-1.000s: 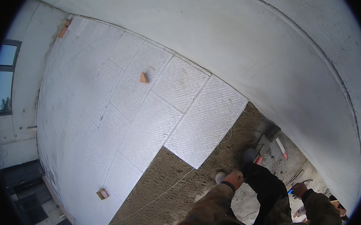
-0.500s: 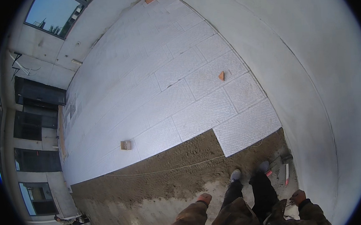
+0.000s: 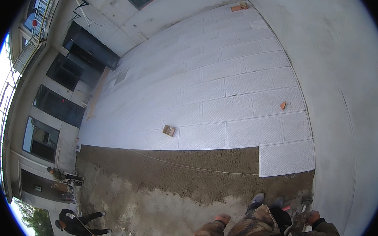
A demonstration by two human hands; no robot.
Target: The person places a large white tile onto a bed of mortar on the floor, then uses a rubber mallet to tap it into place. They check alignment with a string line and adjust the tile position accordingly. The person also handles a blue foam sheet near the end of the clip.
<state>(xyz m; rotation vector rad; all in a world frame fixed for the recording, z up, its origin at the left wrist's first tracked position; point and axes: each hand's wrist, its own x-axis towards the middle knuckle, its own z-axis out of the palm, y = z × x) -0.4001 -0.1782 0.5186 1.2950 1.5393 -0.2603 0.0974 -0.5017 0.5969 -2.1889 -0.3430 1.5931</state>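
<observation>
My left hand [image 3: 223, 218] hangs low in front of me, its fingers curled, with nothing seen in it. My right hand [image 3: 312, 217] is closed beside the right-hand wall; a pale bit shows just below it, too small to name. Neither hand touches the paving. Ahead of my feet lies the nearest pale ribbed paving slab [image 3: 287, 158], its near edge bordering raw brown mortar bed [image 3: 192, 170]. A thin white string [image 3: 192, 167] runs over the bed to the slab's corner. By my shoes are a red-handled tool [image 3: 286, 208] and a dark-headed tool [image 3: 307, 200].
Laid slabs [image 3: 222, 87] stretch to the far wall. An orange brick piece [image 3: 283, 105] and a small cardboard box [image 3: 169, 130] lie on them. A tall plain wall [image 3: 327, 86] borders the right. At left, one person [image 3: 75, 222] holds a long pole; another [image 3: 59, 174] stands farther off.
My view has swung left and tilted up, so the slabs shift right in the picture and two people come into fuller view at left. Both hands stay low.
</observation>
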